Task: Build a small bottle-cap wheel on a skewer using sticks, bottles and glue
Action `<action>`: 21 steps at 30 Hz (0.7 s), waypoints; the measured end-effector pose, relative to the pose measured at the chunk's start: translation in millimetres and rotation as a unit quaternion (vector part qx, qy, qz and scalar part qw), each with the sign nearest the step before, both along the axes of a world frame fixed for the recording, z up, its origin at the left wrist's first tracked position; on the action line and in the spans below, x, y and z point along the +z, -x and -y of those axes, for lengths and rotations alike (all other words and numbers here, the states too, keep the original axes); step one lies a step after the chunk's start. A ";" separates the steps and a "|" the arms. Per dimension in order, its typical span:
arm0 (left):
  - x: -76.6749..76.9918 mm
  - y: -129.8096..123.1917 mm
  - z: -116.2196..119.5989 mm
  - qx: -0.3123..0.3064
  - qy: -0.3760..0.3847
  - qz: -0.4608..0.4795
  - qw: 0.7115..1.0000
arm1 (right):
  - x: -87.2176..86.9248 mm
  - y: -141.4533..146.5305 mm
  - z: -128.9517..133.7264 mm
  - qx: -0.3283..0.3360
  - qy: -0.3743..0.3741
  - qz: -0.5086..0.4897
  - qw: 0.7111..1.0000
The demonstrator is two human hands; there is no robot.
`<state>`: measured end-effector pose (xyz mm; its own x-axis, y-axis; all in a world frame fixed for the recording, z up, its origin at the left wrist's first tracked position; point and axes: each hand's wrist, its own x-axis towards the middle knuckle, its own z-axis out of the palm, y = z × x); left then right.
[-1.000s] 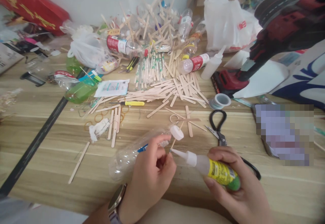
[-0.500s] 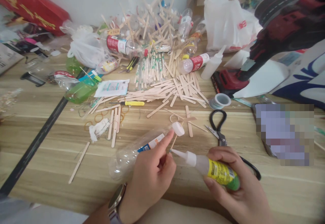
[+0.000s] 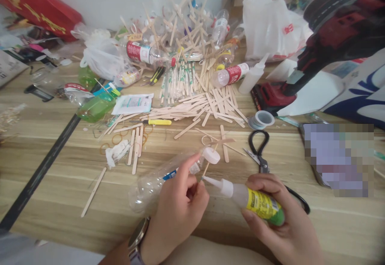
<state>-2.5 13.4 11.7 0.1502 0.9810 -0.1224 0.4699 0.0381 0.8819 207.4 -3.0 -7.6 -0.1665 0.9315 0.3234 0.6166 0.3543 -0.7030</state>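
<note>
Between thumb and bent fingers my left hand (image 3: 183,201) pinches a thin wooden skewer (image 3: 206,168), its index finger stretched toward a white bottle cap (image 3: 211,155). The skewer passes the cap, which sits by the neck of a clear plastic bottle (image 3: 147,183) lying on the table; whether cap and bottle are joined I cannot tell. My right hand (image 3: 279,213) is wrapped round a glue bottle (image 3: 261,205) with a yellow and green label. Its white nozzle points left, the tip at the skewer's lower end beside my left fingers.
Black-handled scissors (image 3: 261,152) lie beyond my right hand, with a phone (image 3: 337,160) farther right. Craft sticks (image 3: 192,108) are heaped mid-table before plastic bottles (image 3: 138,52). A red and black power tool (image 3: 276,96) stands at right. A yellow-handled tool (image 3: 159,122) lies nearby.
My left index finger has shifted slightly left and up, off the cap's face. The cap has turned a little, showing more of its flat side. My right hand has hardly moved.
</note>
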 end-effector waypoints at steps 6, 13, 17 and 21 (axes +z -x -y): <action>0.0 0.1 0.1 -0.003 -0.001 -0.001 1.000 | 1.2 0.7 -0.8 -0.009 0.002 -0.010 1.000; 1.6 -0.3 -1.1 -0.011 -0.011 -0.008 1.000 | 1.5 1.5 -1.4 -0.011 -0.001 -0.015 1.000; 1.5 -0.6 0.4 -0.011 -0.007 -0.012 1.000 | 1.4 0.3 -0.9 -0.010 -0.001 -0.012 1.000; 1.6 -0.4 0.4 -0.009 -0.004 -0.016 1.000 | 1.3 0.2 -0.9 -0.006 -0.004 -0.005 1.000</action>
